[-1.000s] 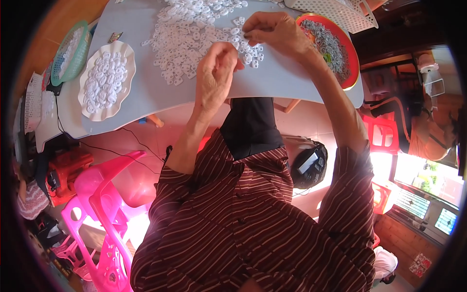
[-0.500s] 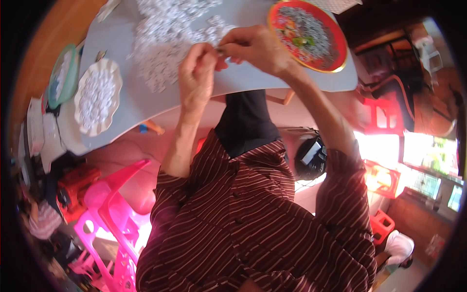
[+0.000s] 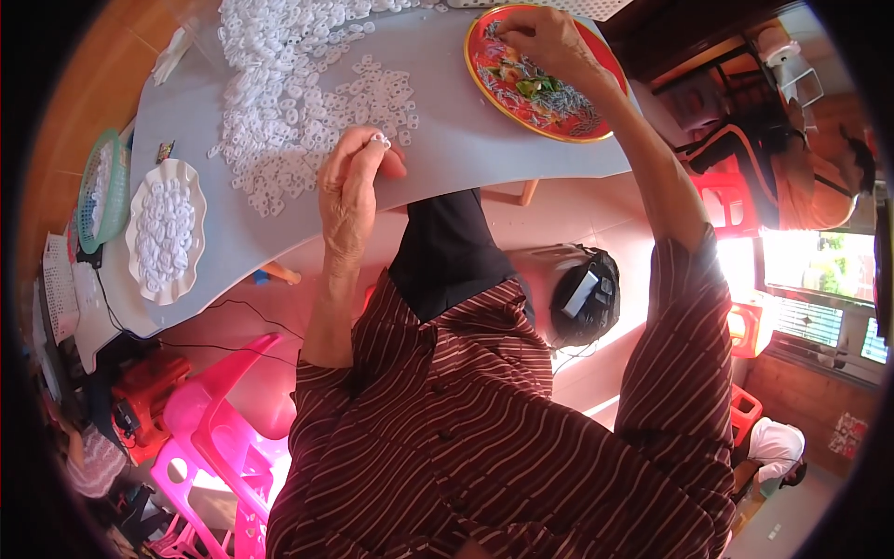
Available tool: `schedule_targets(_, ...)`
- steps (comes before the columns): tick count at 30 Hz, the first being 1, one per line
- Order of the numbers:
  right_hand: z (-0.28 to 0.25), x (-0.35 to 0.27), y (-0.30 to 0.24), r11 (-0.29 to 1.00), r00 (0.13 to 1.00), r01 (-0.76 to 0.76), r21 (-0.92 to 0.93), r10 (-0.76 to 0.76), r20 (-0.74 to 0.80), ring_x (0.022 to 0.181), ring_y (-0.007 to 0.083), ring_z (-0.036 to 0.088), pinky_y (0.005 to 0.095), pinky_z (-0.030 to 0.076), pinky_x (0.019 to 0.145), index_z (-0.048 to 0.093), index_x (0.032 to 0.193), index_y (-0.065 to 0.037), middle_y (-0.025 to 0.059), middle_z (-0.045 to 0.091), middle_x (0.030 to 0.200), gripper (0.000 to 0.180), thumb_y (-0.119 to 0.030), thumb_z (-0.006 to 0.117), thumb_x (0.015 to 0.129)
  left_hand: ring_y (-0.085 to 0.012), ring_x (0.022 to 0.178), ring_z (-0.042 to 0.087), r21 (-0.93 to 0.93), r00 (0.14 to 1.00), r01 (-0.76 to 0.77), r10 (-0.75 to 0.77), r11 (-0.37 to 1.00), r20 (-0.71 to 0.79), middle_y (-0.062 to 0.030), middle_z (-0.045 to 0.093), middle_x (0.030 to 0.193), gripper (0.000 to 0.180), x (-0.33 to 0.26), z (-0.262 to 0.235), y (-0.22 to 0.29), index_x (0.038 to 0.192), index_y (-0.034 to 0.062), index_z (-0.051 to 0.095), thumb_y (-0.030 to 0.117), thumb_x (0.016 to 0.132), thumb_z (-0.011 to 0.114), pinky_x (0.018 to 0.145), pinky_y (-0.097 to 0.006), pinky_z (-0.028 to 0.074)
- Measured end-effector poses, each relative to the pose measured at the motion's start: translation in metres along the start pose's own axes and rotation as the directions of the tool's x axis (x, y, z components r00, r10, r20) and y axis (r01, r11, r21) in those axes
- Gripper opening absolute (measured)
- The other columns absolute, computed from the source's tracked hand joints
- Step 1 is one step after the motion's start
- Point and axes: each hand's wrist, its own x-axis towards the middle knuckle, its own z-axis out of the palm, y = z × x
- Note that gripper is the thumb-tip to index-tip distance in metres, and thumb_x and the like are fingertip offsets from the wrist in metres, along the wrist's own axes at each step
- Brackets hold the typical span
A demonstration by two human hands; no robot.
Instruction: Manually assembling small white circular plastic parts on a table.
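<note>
My left hand is raised over the table's near edge, thumb and fingers closed on a small white plastic piece. My right hand reaches over a round red tray with a yellow rim, its fingertips drawn together at the tray's far left part. Whether anything is between those fingertips is too small to tell. Small grey metal pins lie scattered in the tray. A large heap of white plastic pieces with holes covers the table left of the tray, thinning into a loose spread.
A scalloped white dish of white pieces stands on the grey table at left, near a green basket. A pink chair and a black bag are below. Other people sit at right and lower left.
My hands have parted. The right one has moved from beside the left to over the red tray; the left has come slightly nearer, holding a white piece. The whole view has shifted a little.
</note>
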Motion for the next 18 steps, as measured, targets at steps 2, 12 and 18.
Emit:
schedule_targets(2,0.002,0.003,0.009,0.994,0.986,-0.109,0.030,0.104,0.131,0.063,0.0239,0.064,0.0332,0.051,0.062,0.069,0.085,-0.005,0.0135,0.064,0.070,0.016,-0.014,0.060,0.075,-0.0101,0.065,0.050,0.043,0.999,0.023,-0.022,0.999,-0.037,-0.0043,0.056,0.065,0.014,-0.002,0.001,0.003,0.083,0.0004,0.055,0.011,0.087,0.047,0.066,-0.025,0.041)
schedule_targets(12,-0.004,0.014,0.012,0.928,0.932,0.363,0.084,-0.363,-0.017,0.069,0.0265,0.062,0.0369,0.049,0.065,0.065,0.082,-0.002,0.0144,0.065,0.077,0.014,-0.006,0.060,0.070,-0.0105,0.061,0.051,0.244,0.998,-0.059,0.054,0.968,0.028,-0.0047,0.056,0.067,0.014,-0.001,0.001,0.007,0.084,0.0004,0.054,0.013,0.087,0.048,0.061,-0.024,0.041)
schedule_targets(18,0.013,0.016,0.007,0.978,0.959,0.180,-0.102,-0.152,0.238,0.072,0.0258,0.063,0.0358,0.050,0.068,0.066,0.082,-0.004,0.0126,0.065,0.075,0.014,-0.010,0.062,0.070,-0.0101,0.062,0.052,0.243,0.997,-0.074,0.065,0.967,0.046,-0.0048,0.056,0.069,0.011,-0.002,-0.001,0.004,0.086,0.0004,0.055,0.010,0.086,0.050,0.060,-0.024,0.041)
